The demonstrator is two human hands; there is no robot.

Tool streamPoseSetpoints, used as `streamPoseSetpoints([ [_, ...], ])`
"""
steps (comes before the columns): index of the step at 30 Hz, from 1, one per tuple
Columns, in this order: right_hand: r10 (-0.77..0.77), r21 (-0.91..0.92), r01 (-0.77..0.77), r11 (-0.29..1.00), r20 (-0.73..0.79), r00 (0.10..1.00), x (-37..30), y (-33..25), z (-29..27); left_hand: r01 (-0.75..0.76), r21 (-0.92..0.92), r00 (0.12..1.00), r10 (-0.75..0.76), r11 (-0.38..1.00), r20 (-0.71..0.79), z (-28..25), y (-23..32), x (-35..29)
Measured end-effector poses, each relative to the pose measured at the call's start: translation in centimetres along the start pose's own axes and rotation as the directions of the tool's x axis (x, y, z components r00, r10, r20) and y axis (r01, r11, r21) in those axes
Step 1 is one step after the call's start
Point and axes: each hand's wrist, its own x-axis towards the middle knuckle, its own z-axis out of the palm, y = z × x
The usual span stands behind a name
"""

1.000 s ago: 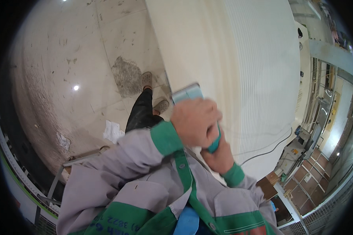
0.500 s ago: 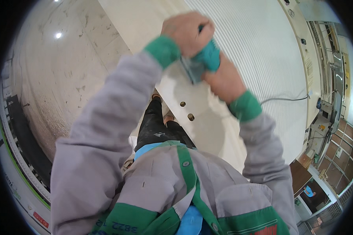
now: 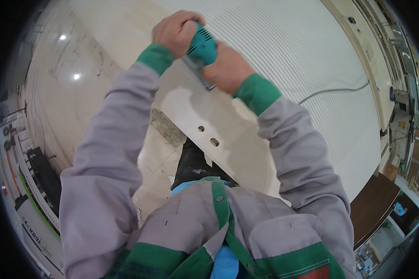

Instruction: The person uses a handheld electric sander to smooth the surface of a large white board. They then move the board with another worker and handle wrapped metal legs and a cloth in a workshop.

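Holding sander (image 3: 204, 45) over panel (image 3: 233, 116), apparently sanding; left hand (image 3: 176, 33) and right hand (image 3: 230, 69) both wrapping fingers round it. Next stroke probably calling for even pressure, slack cord (image 3: 333, 89).

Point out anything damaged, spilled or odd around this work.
A rough, irregular grey patch interrupts the smooth, pale tiled floor beside the partly ribbed white panel. It looks stained or worn; which, I cannot tell.

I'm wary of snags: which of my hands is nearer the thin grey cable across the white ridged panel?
Right: your right hand is left of the cable; your left hand is farther left.
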Motion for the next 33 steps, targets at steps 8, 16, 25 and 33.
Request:
streamPoseSetpoints([
  [8,0.286,0.079,-0.279,0.957,-0.092,0.954,-15.2,9.8,-5.7,-0.020,-0.195,0.989,0.048,0.981,0.140,13.6,13.3,-4.7],
  [16,0.502,0.045,-0.501,0.864,-0.017,0.865,-30.8,11.4,0.5,0.024,-0.423,0.981,0.060,0.906,0.184,12.8,22.5,-19.0],
  [25,0.263,-0.197,-0.202,0.959,0.361,0.895,-17.6,0.9,6.3,0.194,-0.240,0.958,-0.236,0.951,-0.161,-2.1,10.5,-20.7],
  [33,-0.021,-0.243,0.119,0.963,0.372,0.928,-0.2,-9.1,11.9,0.038,-0.146,0.967,-0.073,0.989,-0.243,-12.9,-5.2,-14.2],
])
